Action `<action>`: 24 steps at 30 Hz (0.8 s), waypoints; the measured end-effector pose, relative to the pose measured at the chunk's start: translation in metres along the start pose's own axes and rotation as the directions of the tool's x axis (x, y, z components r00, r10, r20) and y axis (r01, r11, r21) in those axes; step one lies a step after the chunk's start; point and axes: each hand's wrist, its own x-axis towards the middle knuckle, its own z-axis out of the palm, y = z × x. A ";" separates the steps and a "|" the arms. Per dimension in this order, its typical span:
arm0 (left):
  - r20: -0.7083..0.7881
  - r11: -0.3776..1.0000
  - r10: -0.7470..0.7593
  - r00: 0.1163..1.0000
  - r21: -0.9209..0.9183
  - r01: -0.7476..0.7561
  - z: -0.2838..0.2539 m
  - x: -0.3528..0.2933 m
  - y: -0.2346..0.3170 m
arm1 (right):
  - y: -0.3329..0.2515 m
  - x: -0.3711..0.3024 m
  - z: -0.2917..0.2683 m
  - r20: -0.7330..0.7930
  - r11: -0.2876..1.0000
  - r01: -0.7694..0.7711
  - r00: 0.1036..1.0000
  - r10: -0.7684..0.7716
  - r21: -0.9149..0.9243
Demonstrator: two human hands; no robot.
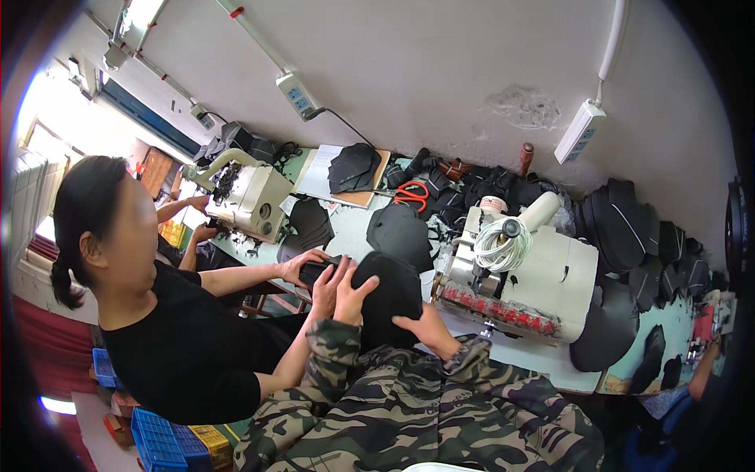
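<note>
Blue crates [157, 442] sit low at left, their contents unclear from here. The left hand [351, 299] and right hand [432, 329] hold opposite sides of a matte-black, rounded panel [388, 299] before the tabletop [346, 228].

Washed-out glare from a bright opening [67, 106] at upper left, lit lamp [144, 13], fisheye bending, dark corners

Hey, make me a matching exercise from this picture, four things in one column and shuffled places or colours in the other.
1. Coiled white cable
2. Scissors
3. Black pad
4. Blue crates

A. Between the wearer's left hand and right hand
B. Lower left of the picture
C. On the cream sewing machine
D. Orange-red handles

Pairs: 1-C, 2-D, 3-A, 4-B
</note>
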 end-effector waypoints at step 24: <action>0.401 0.930 0.302 0.865 0.077 -0.360 -0.019 -0.043 0.000 | -0.071 -0.038 0.005 0.377 0.071 0.576 0.618 -0.690 -0.814</action>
